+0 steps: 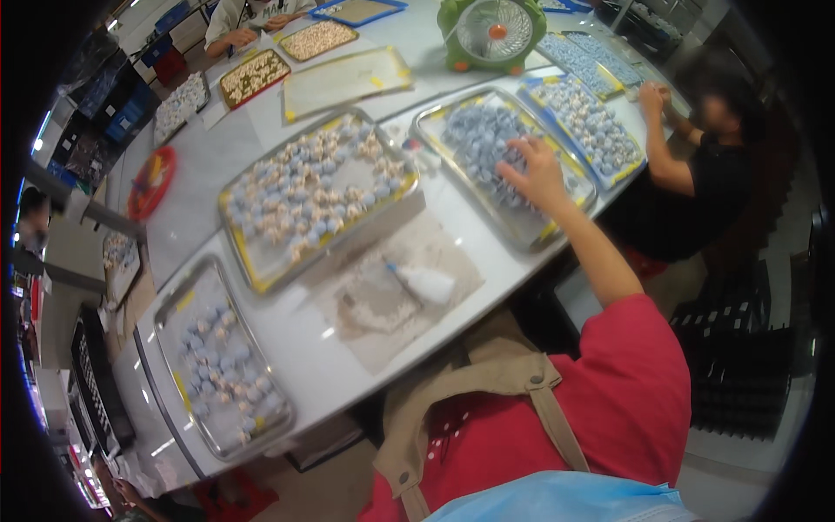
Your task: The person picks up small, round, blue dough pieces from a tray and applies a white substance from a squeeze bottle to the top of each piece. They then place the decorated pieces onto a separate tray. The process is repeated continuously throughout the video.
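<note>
My right hand (535, 170) reaches into a metal tray (426, 130) on the right side of the table. Its thumb and fingers are apart over a heap of small blue-grey pieces (478, 130), touching or just above them; nothing shows held. My left hand is out of view. Left of that tray, a larger tray (252, 271) holds many small blue and cream pieces (304, 178). A white squeeze bottle with a blue tip (428, 284) lies on a stained sheet (383, 335) near the table's front edge.
Another metal tray of blue pieces (217, 361) stands at the near left. A red basket (152, 183) sits at the left edge. At the back stands a green fan (491, 35). A co-worker (722, 165) sits at the right, another person (252, 22) at the far side.
</note>
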The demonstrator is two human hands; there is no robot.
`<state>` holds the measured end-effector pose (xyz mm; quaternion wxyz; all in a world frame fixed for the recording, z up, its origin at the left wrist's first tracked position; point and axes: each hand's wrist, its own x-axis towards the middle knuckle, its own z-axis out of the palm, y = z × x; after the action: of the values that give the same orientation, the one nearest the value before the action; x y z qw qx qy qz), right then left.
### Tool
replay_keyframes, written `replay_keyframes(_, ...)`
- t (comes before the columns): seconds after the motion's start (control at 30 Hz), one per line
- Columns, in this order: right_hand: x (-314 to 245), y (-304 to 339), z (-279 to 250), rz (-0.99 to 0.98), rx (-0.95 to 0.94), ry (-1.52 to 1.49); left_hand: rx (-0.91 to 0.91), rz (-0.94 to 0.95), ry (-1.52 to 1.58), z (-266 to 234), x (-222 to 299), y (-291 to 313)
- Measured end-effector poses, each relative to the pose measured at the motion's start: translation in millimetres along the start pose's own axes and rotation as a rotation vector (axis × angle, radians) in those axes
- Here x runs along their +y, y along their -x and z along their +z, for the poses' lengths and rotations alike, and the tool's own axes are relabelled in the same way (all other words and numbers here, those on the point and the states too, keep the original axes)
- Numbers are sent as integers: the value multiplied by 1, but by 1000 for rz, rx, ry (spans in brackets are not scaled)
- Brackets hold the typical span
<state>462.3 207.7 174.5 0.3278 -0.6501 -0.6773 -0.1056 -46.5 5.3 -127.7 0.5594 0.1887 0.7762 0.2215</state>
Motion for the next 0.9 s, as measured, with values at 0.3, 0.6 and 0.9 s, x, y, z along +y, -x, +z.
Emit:
replay_keyframes(0.3, 16, 50, 0, -229, 65, -3, 108, -49, 111, -26, -90, 37)
replay_keyframes(0.6, 18, 38, 20, -40, 108, 142, 227, -84, 120, -44, -114, 92)
replay_keyframes(0.9, -130, 82, -11, -186, -265, -738, 180, 809, -712, -21, 82, 214)
